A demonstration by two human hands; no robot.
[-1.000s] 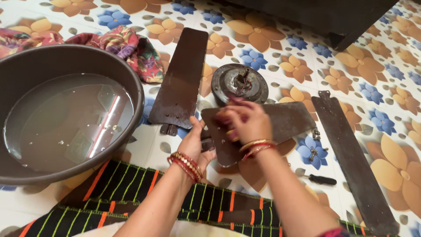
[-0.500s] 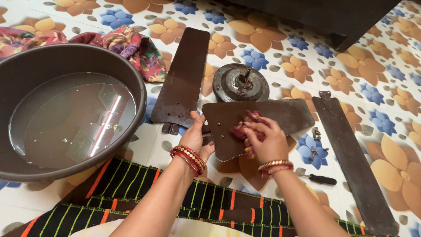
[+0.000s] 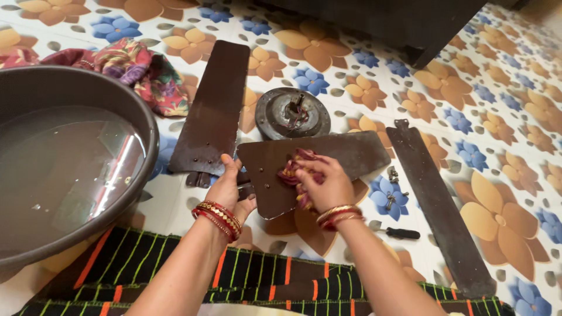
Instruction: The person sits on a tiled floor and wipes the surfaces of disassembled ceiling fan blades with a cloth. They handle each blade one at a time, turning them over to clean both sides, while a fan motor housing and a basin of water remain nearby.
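A dark brown fan blade (image 3: 357, 153) lies tilted across the floor in front of me. My left hand (image 3: 228, 188) grips its near left edge at the bracket end. My right hand (image 3: 324, 184) presses a bunched red cloth (image 3: 294, 168) onto the blade's wide end. Both wrists wear red and gold bangles.
A large dark basin (image 3: 149, 146) of water sits at the left. Two more fan blades (image 3: 212, 108) (image 3: 436, 205) lie on the flowered floor, with the round fan motor (image 3: 292, 113) between them. A patterned cloth (image 3: 137, 70), a screwdriver (image 3: 401, 233), loose screws (image 3: 391, 174) and dark furniture (image 3: 410, 23) are around.
My right hand with the cloth slid along the blade from its far edge toward me and back a little. The left hand kept its hold. The view shifted slightly.
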